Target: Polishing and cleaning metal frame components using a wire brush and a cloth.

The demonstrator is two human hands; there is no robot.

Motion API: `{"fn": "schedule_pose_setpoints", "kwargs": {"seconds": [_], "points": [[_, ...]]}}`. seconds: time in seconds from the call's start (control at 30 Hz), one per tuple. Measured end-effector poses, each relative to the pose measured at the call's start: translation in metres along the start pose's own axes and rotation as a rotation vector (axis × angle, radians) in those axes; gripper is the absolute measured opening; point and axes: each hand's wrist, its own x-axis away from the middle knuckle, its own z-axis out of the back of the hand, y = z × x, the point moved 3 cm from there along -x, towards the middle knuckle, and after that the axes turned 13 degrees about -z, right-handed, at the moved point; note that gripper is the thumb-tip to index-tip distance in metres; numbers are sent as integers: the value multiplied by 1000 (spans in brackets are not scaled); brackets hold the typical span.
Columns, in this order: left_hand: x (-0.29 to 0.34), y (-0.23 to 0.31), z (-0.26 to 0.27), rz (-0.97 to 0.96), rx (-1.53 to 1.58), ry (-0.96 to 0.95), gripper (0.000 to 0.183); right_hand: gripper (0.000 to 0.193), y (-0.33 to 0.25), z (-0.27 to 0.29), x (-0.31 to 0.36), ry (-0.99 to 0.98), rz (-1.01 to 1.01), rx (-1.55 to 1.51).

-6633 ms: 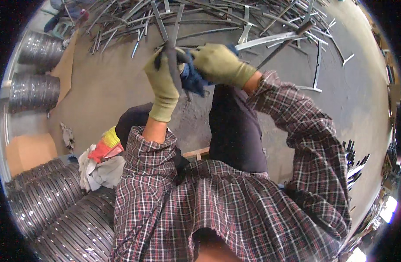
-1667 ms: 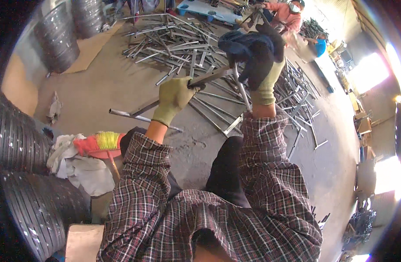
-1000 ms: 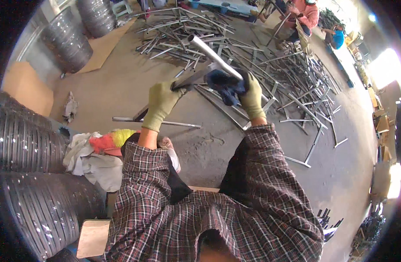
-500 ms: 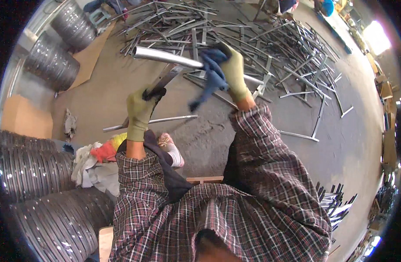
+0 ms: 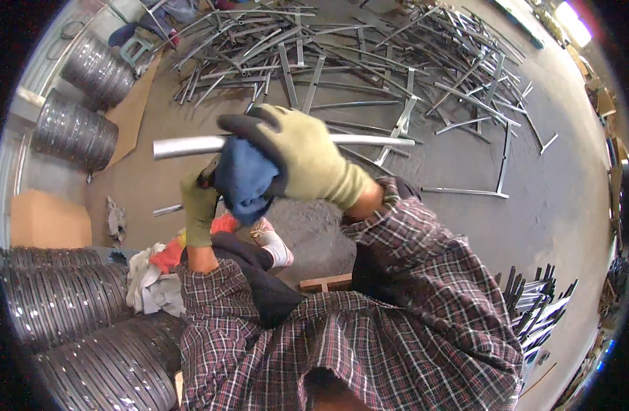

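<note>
My left hand [image 5: 199, 205], in a yellow-green glove with dark palm, is closed on the bar of a metal tube frame. The cloth hides most of its fingers and the bar. The frame's long silvery tube [image 5: 184, 146] runs crosswise beyond both hands, above the floor. My right hand [image 5: 297, 154], gloved alike, is closed around a bunched blue cloth [image 5: 244, 179]. It presses the cloth close beside my left hand, in front of the tube. Part of another metal tube [image 5: 168, 209] shows on the floor by my left hand.
A tangled heap of metal frames [image 5: 314, 75] covers the far floor. Coiled dark bundles [image 5: 99, 363] stand at the left, near pale rags [image 5: 153, 281] and a cardboard box [image 5: 51, 219]. Upright metal pieces [image 5: 540, 308] stand at the right.
My right hand has moved left and nearer with the blue cloth, from the tube to beside my left hand. The held frame has shifted left and nearer.
</note>
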Motion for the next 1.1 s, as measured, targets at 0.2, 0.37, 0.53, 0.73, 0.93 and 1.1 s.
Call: {"fn": "schedule_pose_setpoints", "kwargs": {"seconds": [0.2, 0.37, 0.53, 0.73, 0.93, 1.1], "points": [[0, -23, -3, 194, -78, 62, 33, 55, 227, 23, 107, 46, -438, 257], [-4, -62, 1, 228, 37, 78, 32, 51, 216, 15, 108, 51, -537, 261], [23, -69, 9, 346, 356, 210, 30, 36, 46, -4, 24, 204, 71, 127], [9, -71, 4, 248, 428, 189, 29, 39, 278, 34, 135, 72, -551, 283], [-18, -36, -10, 187, 330, 147, 34, 23, 144, 3, 39, 197, -169, 169], [-1, -64, -5, 119, 179, 138, 27, 22, 59, 2, 5, 246, 29, 152]]}}
